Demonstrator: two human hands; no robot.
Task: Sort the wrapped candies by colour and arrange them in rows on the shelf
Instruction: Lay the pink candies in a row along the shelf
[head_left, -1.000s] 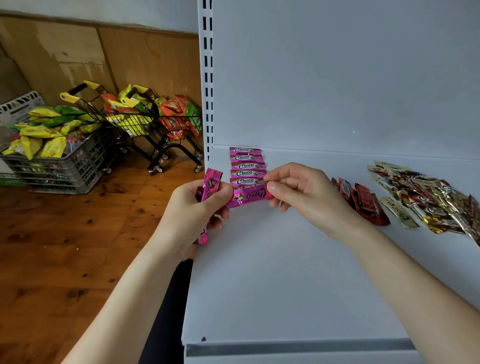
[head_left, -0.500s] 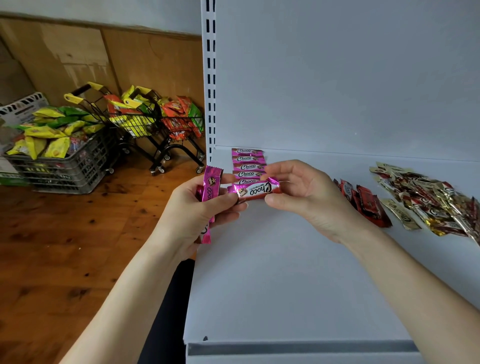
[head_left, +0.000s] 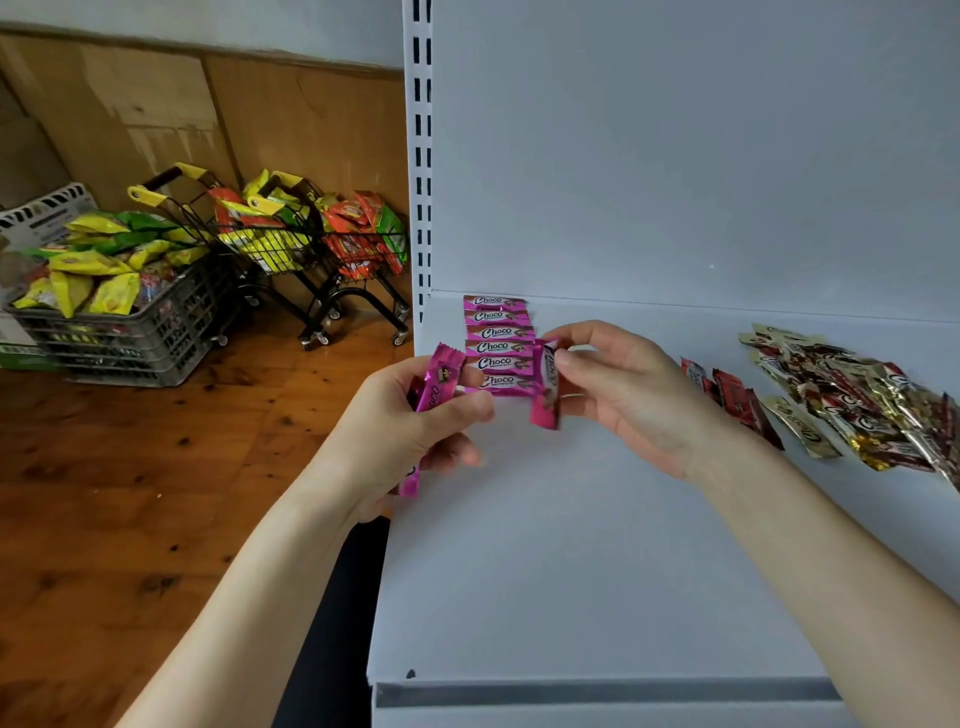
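Shelf (head_left: 571, 545): white and flat, with a white back panel (head_left: 675, 156) and a slotted upright (head_left: 422, 156) at its left rear corner; all the loose candies lie on it.
Floor (head_left: 130, 467): brown wood, left of the shelf.
Crate (head_left: 119, 332): grey plastic, on the floor at far left, heaped with yellow and green snack bags.
Carts (head_left: 291, 260): small black wire trolleys with yellow handles, beside the crate, filled with yellow and orange packets.
Left hand (head_left: 410, 431): over the shelf's left edge, fingers and thumb curled round a bunch of pink candies.
Right hand (head_left: 623, 389): above the shelf, near the left hand but not touching it, thumb and fingertips pinching one pink candy.
Gold candies (head_left: 857, 400): an unsorted heap at the right of the shelf.
Pink row (head_left: 498, 340): six "Choco" candies laid crosswise, one in front of another, running forward from the back panel near the left rear corner.
Red candies (head_left: 732, 395): a few, between the right hand and the gold heap.
Pink bunch (head_left: 439, 382): in the left hand, one end standing above the thumb, another poking out below.
Single pink candy (head_left: 545, 384): held on end by its top, hanging at the right end of the row's front.
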